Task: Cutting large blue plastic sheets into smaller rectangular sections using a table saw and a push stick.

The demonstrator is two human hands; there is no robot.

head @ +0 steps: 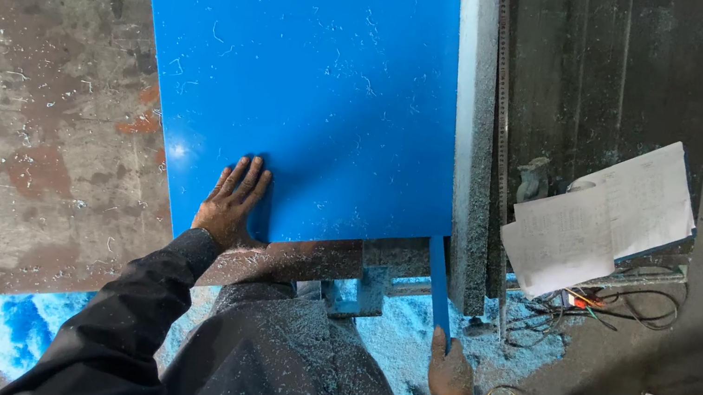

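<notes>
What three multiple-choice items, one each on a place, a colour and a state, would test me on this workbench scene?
1. Where does the left hand rest?
A. on the blue sheet
B. on the papers
C. on the wires

2. What colour is the narrow strip held by the right hand?
A. red
B. blue
C. white

3. How does the left hand lie?
A. clenched
B. flat, fingers spread
C. pinching

Key: 1 A, palm lies near the sheet's lower edge. 2 B, it matches the sheet. 3 B, the fingers fan out on the surface.

White paper sheets (612, 215) lie at the right, above tangled wires (625, 311); blue shavings (404, 338) cover the floor below a rusty metal table (21, 145).
</notes>
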